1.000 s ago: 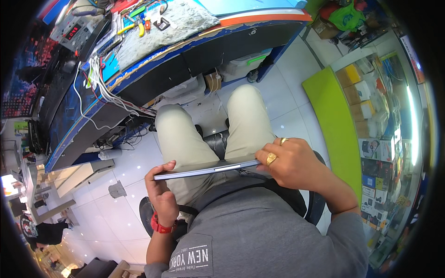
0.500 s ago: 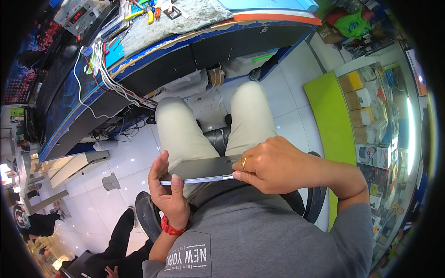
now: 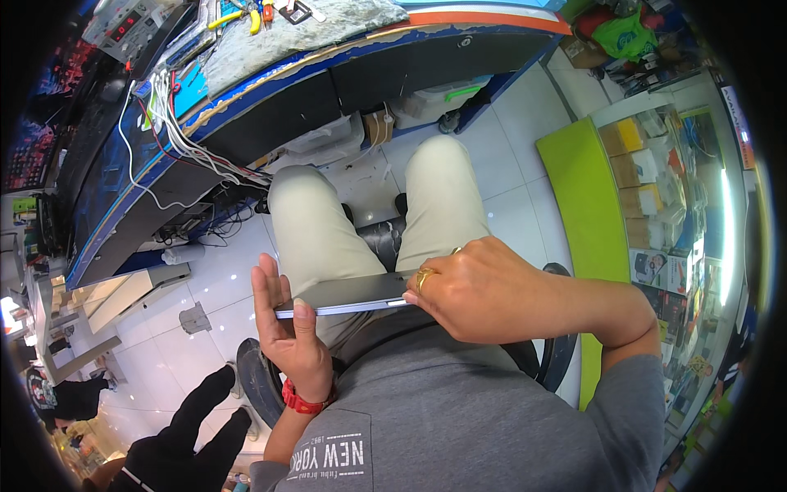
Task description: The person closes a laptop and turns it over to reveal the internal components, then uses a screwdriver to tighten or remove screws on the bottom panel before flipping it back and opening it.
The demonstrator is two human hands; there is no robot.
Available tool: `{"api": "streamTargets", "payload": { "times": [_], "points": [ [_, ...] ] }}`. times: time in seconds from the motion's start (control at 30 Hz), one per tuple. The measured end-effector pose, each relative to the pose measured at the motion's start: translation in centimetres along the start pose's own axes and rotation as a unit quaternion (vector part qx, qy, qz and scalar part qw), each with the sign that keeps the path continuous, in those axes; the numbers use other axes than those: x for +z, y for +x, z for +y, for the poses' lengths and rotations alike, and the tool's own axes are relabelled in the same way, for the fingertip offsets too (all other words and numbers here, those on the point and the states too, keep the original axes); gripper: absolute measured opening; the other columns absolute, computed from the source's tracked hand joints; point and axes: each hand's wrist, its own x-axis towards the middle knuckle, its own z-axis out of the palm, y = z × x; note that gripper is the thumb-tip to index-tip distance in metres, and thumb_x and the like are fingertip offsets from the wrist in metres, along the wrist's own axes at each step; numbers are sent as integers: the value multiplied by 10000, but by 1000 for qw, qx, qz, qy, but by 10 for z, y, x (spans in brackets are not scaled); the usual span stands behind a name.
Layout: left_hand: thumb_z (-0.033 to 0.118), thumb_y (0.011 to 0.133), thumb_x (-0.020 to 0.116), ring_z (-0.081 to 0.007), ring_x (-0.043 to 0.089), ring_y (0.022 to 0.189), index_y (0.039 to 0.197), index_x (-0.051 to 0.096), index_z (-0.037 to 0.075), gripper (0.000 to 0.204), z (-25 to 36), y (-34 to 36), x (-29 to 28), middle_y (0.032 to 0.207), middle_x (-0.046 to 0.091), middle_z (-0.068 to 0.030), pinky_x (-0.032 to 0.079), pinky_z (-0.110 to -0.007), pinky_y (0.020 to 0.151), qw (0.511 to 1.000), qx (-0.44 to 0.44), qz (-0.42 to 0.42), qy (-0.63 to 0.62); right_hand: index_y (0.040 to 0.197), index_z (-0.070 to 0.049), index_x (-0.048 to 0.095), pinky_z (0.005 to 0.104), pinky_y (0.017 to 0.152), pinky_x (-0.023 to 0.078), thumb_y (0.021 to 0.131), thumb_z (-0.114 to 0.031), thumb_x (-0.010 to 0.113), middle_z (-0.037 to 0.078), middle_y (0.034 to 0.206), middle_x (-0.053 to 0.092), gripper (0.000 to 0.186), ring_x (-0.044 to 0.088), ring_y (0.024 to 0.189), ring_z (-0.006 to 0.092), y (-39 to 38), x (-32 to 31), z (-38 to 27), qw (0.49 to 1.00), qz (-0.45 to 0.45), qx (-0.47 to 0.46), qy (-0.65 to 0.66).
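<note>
Above my lap, both hands hold a thin tablet (image 3: 352, 292), dark grey on its flat face with a pale bluish edge turned toward me. My left hand (image 3: 293, 340), with a red watch on its wrist, grips the left end between the thumb on the near edge and fingers behind. At the other end, my right hand (image 3: 459, 287) is closed on the corner, fingertips pressed together beside a short white strip on the edge. Its fingers hide that corner, so whether they hold anything small as well is unclear. A gold ring sits on this hand.
Ahead stands a workbench (image 3: 426, 61) with pliers (image 3: 255, 20), a grey mat and a bundle of white cables (image 3: 176, 123). A green panel (image 3: 582, 246) and a glass display case (image 3: 656, 197) line the right. Another person's dark-clothed legs (image 3: 193, 410) show at lower left.
Both hands and the tablet have shifted slightly left and up in the picture. My left fingers have straightened a little. The other person's legs at lower left have changed position.
</note>
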Motion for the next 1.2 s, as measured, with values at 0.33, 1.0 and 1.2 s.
{"api": "streamTargets", "payload": {
  "times": [0.33, 1.0, 1.2],
  "points": [
    [76, 1099, 594, -339, 334, 1610, 1674, 294, -36, 658, -3, -4, 3, 1714, 362, -250, 306, -500, 1297, 1000, 3, 13, 3, 898, 55, 728, 432, 649, 628, 878, -70, 660, 232, 835, 745, 144, 776, 714, 363, -4, 3, 3, 998, 8, -33, -54],
    [118, 1123, 457, -174, 558, 909, 1106, 482, 23, 99, -28, -6, 7, 986, 534, -90, 479, -359, 914, 991, 102, 84, 33, 947, 2, 681, 349, 566, 586, 979, -285, 702, 118, 817, 679, 290, 751, 696, 243, -20, 17, 2, 991, 63, -86, -83],
    [152, 1132, 429, -176, 526, 814, 1004, 468, 36, 177, -20, -3, 5, 916, 497, -87, 499, -357, 819, 993, 66, 95, -35, 960, -10, 692, 343, 553, 572, 976, -297, 730, 91, 796, 684, 290, 725, 644, 223, -57, 14, 17, 990, 12, -30, -136]
  ]
}}
